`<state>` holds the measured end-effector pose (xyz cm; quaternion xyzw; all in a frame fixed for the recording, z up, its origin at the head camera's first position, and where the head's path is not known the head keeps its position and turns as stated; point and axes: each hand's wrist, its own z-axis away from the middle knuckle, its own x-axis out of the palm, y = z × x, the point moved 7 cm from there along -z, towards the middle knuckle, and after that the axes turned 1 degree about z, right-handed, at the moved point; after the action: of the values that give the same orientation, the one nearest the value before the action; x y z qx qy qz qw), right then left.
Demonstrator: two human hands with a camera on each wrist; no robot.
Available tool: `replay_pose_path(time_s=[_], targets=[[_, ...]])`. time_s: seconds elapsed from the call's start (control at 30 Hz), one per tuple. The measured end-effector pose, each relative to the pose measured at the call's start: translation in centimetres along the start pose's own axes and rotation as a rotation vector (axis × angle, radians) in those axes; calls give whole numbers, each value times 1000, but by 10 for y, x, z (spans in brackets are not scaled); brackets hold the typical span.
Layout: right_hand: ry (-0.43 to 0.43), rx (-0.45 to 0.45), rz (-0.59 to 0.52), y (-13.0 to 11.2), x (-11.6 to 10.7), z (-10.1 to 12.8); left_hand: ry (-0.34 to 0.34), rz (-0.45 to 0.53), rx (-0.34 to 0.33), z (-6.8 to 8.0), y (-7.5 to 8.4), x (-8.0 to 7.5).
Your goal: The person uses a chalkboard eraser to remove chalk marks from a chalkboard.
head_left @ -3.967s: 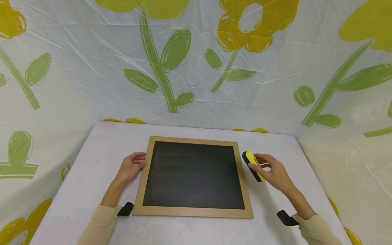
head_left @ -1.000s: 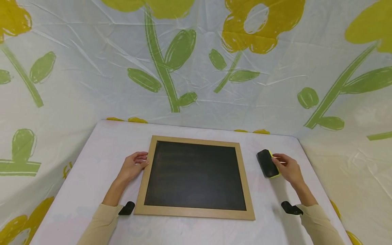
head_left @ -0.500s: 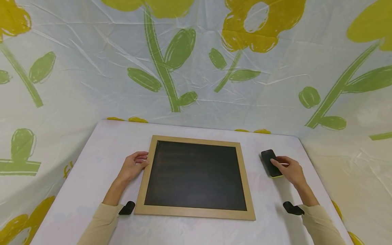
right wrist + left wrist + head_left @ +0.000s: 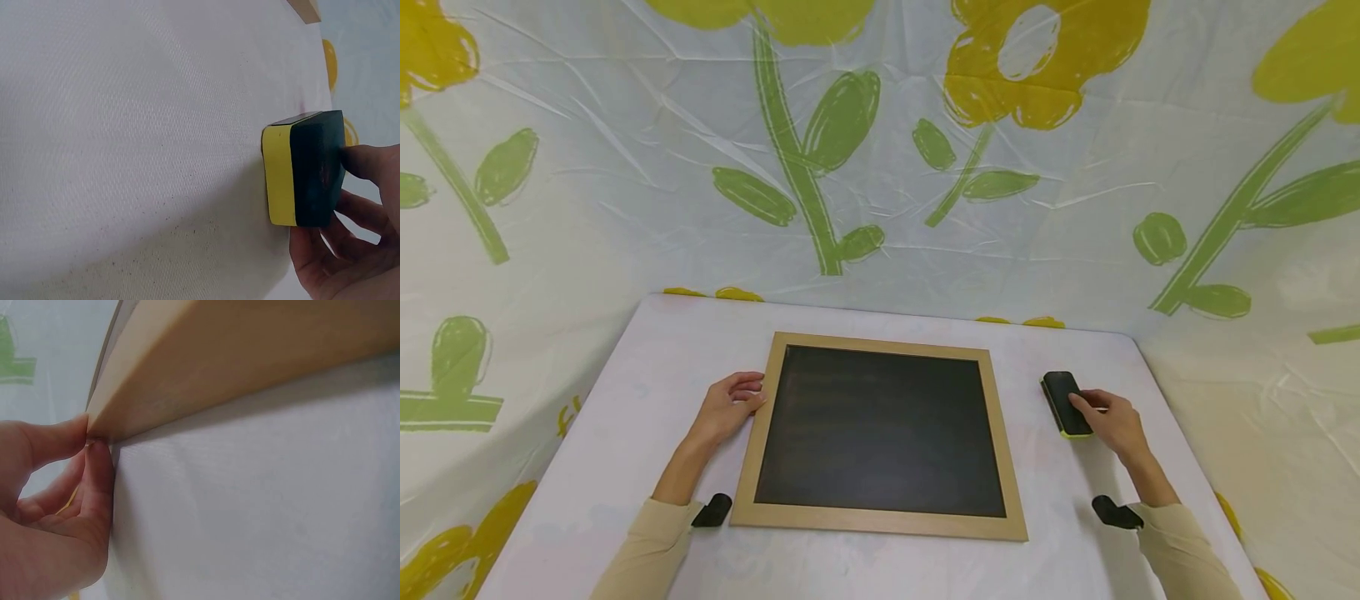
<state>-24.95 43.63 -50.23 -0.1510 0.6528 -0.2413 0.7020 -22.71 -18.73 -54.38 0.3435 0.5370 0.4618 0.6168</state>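
Note:
A chalkboard (image 4: 880, 429) with a light wooden frame (image 4: 880, 520) lies flat on the white table. At its left side is my left hand (image 4: 722, 410); the left wrist view shows the thumb (image 4: 59, 440) and a finger pinching the frame's edge. To the right of the board, my right hand (image 4: 1114, 425) holds a black-and-yellow board eraser (image 4: 1063, 403) by its right side, with thumb and fingers on either side of it. The eraser's black face is up, and its yellow part (image 4: 279, 178) is down at the tabletop in the right wrist view.
The white-covered table (image 4: 865, 571) runs back to a hanging sheet (image 4: 880, 192) printed with yellow flowers and green leaves, which also stands along both sides. Black wrist devices (image 4: 712, 510) sit by both beige sleeves. Faint smudges show on the board.
My right hand has carried the eraser to the right, away from the board, turned it black face up and lowered it to the table. My left hand has stayed at the frame.

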Motion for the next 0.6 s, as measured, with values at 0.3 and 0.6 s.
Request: replay_pose_path(time_s=[0.3,0.6], targets=[[46,53,-19,7,-7,4,-21,76,-15,-7,0,1],[145,50,-151,4,-18,6,-16,55,19,-15,11,-11]])
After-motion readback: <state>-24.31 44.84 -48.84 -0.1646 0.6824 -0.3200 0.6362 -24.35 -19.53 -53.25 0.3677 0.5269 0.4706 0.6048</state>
